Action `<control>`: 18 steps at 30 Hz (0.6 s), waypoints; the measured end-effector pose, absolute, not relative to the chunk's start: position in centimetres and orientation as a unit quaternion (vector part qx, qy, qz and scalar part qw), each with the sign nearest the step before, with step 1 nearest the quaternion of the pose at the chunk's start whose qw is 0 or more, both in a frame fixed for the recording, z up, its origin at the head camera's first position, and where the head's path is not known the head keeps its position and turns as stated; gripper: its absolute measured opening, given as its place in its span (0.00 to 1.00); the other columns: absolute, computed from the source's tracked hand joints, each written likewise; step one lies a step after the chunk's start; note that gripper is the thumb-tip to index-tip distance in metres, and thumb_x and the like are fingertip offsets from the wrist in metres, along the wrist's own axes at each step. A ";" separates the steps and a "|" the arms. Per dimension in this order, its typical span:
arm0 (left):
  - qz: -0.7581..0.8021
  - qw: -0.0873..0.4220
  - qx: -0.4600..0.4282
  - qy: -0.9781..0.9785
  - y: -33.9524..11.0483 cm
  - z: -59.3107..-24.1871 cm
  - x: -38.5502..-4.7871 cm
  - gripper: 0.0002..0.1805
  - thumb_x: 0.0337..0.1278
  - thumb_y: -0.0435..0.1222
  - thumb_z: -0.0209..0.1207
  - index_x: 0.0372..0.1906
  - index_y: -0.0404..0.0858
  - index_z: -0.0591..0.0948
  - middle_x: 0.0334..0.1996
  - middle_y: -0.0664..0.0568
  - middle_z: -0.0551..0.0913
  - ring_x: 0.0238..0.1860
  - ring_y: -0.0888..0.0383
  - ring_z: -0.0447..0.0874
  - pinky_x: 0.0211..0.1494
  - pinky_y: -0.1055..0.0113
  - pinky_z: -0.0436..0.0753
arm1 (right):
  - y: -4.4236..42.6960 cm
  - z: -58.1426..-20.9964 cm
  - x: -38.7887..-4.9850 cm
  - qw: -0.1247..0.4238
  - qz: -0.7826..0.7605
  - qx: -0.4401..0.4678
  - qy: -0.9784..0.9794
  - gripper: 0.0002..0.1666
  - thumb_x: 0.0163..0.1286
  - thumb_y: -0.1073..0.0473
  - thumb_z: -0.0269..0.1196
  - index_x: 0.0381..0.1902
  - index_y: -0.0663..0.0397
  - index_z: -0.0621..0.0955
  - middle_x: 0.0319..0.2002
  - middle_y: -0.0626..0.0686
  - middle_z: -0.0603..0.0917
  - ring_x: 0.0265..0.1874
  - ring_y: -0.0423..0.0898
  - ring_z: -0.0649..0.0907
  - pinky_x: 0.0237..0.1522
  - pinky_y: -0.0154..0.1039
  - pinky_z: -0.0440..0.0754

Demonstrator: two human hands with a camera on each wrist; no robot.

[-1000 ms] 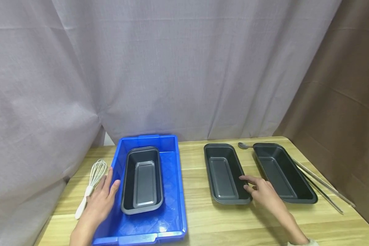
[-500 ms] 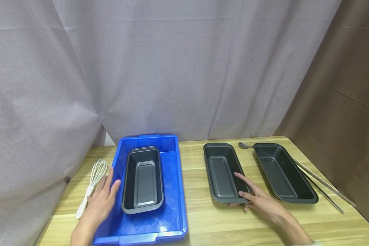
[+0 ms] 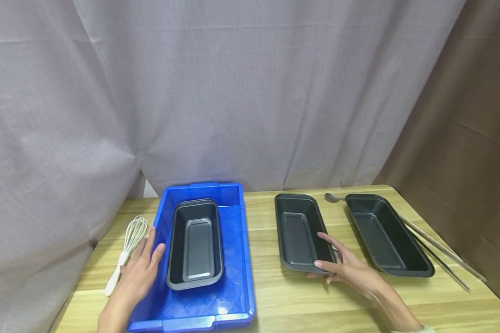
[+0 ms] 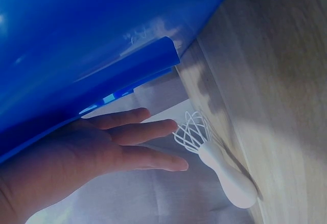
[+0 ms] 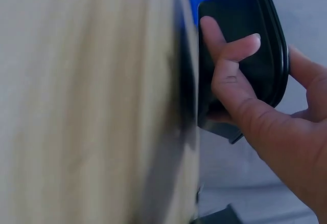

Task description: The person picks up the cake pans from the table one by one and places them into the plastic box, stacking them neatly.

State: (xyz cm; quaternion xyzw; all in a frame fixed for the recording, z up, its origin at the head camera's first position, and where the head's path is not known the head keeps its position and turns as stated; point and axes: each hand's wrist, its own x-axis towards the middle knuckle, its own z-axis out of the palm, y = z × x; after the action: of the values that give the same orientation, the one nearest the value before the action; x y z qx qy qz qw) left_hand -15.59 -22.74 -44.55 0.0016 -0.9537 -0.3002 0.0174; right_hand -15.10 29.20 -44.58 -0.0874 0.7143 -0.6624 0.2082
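In the head view, the right hand (image 3: 350, 272) grips the near right corner of a dark loaf pan (image 3: 297, 238), thumb and a finger over the rim, other fingers under it. The right wrist view shows this hand (image 5: 276, 116) with fingers against the outside of the pan (image 5: 245, 19). My left hand (image 3: 134, 277) lies with straight fingers along the left wall of the blue bin (image 3: 246, 277). Another dark pan (image 3: 197, 249) sits inside the bin. A white whisk (image 3: 118, 268) lies left of that hand; in the left wrist view the whisk (image 4: 232, 183) is beyond the fingertips.
On the right of the wooden table (image 3: 266, 296) stands another dark pan (image 3: 383, 240). A spoon (image 3: 332, 198) pokes out at its far left corner, and long metal utensils (image 3: 446, 252) lie along its right side. Grey and brown curtains (image 3: 250, 92) hang behind and at the right.
The right hand has moved from over the pan's right rim to its near corner, with fingers now beneath. That pan has shifted slightly left. The left hand has stayed at the bin.
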 end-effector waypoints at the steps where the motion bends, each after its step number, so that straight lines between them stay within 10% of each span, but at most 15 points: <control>1: -0.302 0.007 0.004 -0.953 -22.5 -43.9 -15.4 0.39 0.93 0.56 0.32 0.91 0.41 0.43 0.84 0.21 0.52 0.82 0.17 0.53 0.70 0.06 0.46 | 28.9 -44.2 -15.0 0.208 -0.662 -0.085 0.716 0.60 0.82 0.65 0.65 0.90 0.58 0.35 0.76 0.86 0.20 0.55 0.61 0.93 0.42 0.42 0.90; 6: -0.309 0.020 0.001 -0.951 -23.0 -45.2 -16.0 0.39 0.92 0.58 0.34 0.92 0.44 0.44 0.84 0.22 0.54 0.82 0.18 0.53 0.68 0.05 0.45 | 27.2 -42.2 -14.7 0.189 -0.649 -0.083 0.732 0.61 0.80 0.62 0.68 0.91 0.58 0.40 0.61 0.82 0.56 0.49 0.61 0.95 0.40 0.39 0.87; 13: -0.301 0.038 -0.012 -0.953 -24.9 -49.2 -17.8 0.46 0.81 0.72 0.22 0.92 0.56 0.37 0.86 0.25 0.53 0.82 0.18 0.54 0.64 0.03 0.44 | 24.3 -39.5 -13.9 0.177 -0.650 -0.082 0.734 0.60 0.78 0.60 0.71 0.92 0.54 0.46 0.74 0.85 0.55 0.45 0.60 0.96 0.33 0.34 0.82; 18: -0.299 0.030 -0.005 -0.954 -24.4 -47.9 -17.1 0.42 0.88 0.65 0.29 0.92 0.50 0.41 0.85 0.23 0.53 0.81 0.17 0.55 0.65 0.03 0.44 | 21.2 -37.9 -13.5 0.165 -0.636 -0.102 0.747 0.60 0.76 0.56 0.73 0.91 0.54 0.49 0.49 0.78 0.89 0.31 0.50 0.95 0.44 0.33 0.81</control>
State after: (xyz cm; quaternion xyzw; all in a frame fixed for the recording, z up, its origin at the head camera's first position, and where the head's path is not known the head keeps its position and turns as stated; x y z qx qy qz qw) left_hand -17.08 -24.37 -47.86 -0.0051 -0.9537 -0.2992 0.0298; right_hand -13.53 21.25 -37.92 -0.1015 0.7470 -0.6359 0.1651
